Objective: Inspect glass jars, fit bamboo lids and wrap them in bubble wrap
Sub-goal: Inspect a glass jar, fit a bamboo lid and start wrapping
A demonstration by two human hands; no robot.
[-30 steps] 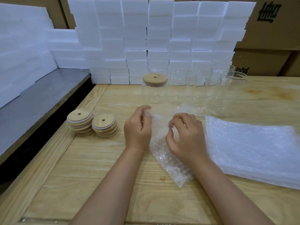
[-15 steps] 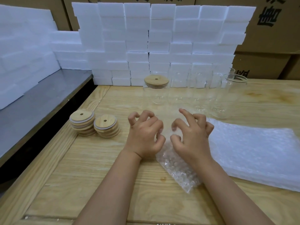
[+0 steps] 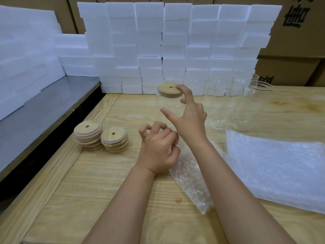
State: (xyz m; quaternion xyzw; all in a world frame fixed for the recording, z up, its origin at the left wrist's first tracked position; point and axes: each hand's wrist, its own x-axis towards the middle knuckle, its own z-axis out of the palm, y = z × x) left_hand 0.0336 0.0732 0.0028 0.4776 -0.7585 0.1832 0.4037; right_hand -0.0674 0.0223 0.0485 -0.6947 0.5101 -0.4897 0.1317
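Matt bamboo lid [image 3: 169, 89]; clear glossy jar [image 3: 257, 103]; grained wood table [image 3: 105, 182].

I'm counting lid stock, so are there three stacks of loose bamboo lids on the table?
No, only a left lid stack and a right lid stack sit side by side on the table.

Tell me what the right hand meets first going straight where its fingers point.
Probably the bamboo lid on the glass jar; the right hand reaches near its rim, depth unclear.

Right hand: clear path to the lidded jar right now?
Probably yes. The right hand is open just in front of the lidded jar, a fingertip near its bamboo lid, nothing between them.
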